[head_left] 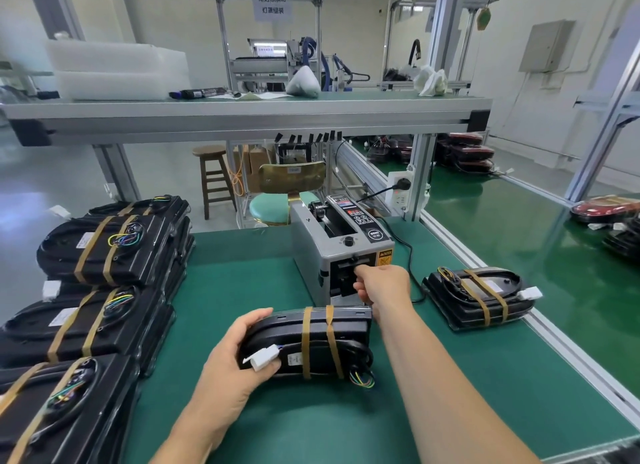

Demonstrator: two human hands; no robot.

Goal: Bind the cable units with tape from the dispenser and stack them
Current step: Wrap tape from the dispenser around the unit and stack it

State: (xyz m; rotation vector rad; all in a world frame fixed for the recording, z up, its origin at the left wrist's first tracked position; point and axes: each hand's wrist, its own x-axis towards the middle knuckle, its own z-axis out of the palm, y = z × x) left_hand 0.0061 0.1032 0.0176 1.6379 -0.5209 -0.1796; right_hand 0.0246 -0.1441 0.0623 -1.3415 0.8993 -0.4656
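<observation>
A black cable unit with two tan tape bands lies on the green mat in front of me. My left hand grips its left end, beside a white connector. My right hand reaches to the outlet slot of the grey tape dispenser, fingers pinched at the slot; the tape itself is hidden by the fingers. Stacks of bound units fill the left side. One more bound unit lies to the right of the dispenser.
The dispenser's black power cord runs back to a socket on the frame post. An aluminium rail borders the mat on the right. A shelf spans overhead. A stool and a chair stand beyond the table.
</observation>
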